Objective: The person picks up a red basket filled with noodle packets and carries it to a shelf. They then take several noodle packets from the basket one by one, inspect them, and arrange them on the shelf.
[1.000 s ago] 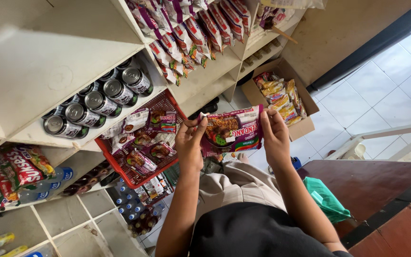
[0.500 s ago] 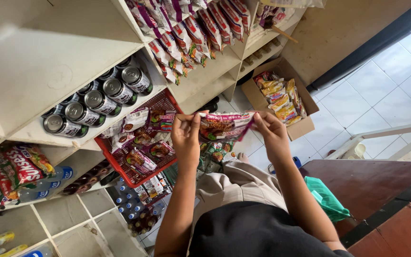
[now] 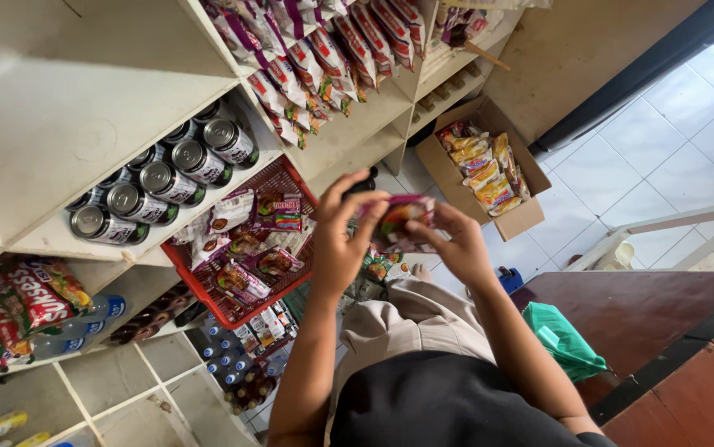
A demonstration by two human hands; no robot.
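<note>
Both hands are raised in front of the white shelves, gripping a bundle of red and green snack packets [image 3: 401, 217]. My left hand [image 3: 342, 236] grips its left end with fingers curled over the top. My right hand [image 3: 456, 240] pinches the right end. The bundle is tilted edge-on toward the camera. Just left of my left hand a red wire basket [image 3: 208, 285] holds several assorted snack packets.
Silver cans [image 3: 171, 178] lie on their sides on the shelf above the basket. Hanging snack packets [image 3: 316, 58] fill the upper shelf. An open cardboard box [image 3: 531, 217] of yellow packets sits on the tiled floor. A green bag [image 3: 568, 339] lies on the brown counter. Small bottles [image 3: 237, 364] stand below.
The bundle, held flat and facing the camera a second ago, has been turned edge-on and drawn closer together between my hands.
</note>
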